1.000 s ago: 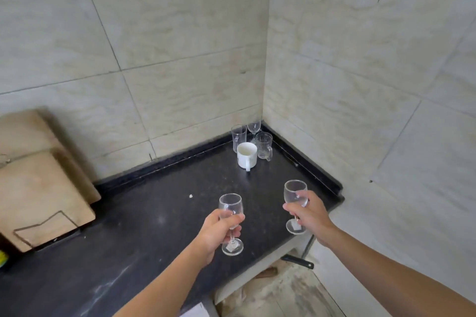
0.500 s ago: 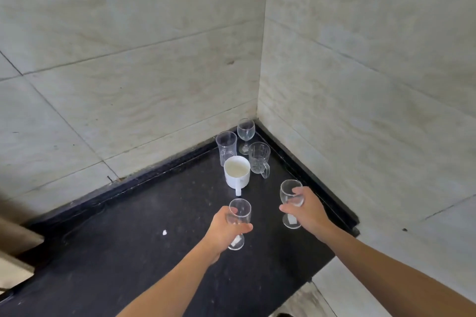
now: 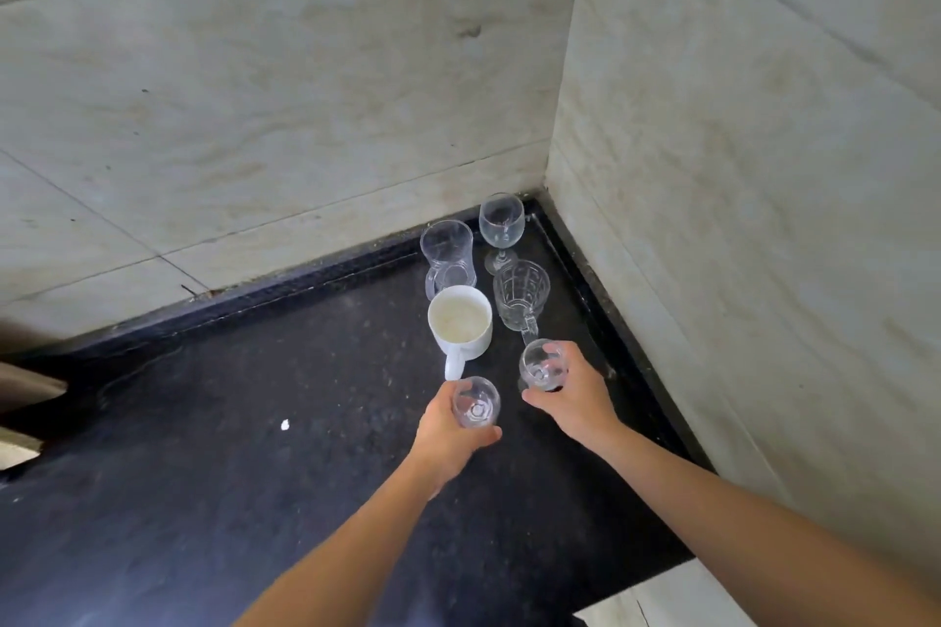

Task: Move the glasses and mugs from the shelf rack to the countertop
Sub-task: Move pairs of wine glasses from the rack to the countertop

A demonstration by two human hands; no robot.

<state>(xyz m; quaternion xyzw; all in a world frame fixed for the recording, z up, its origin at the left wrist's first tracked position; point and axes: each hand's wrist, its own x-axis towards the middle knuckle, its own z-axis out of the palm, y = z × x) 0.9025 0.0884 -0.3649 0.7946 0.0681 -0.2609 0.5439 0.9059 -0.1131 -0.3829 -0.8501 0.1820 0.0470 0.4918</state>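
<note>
Wine glasses (image 3: 476, 403) (image 3: 543, 366), one clasped in each hand's fingers, hover near the bench's (image 3: 254, 499) far-right cluster; setting both down upright seemingly comes next.

Standing in countertop (image 3: 214, 499) corner: tumbler (image 3: 447, 254) left of stemmed glass (image 3: 501, 224). Sitting before them: mug (image 3: 460, 325) left of glass mug (image 3: 521, 294).

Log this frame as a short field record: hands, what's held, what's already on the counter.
left hand: holds a stemmed glass
right hand: holds a second stemmed glass
countertop: black, in a tiled corner
already set down: white mug, glass mug, tumbler, wine glass
held glasses touching counter: cannot tell
</note>
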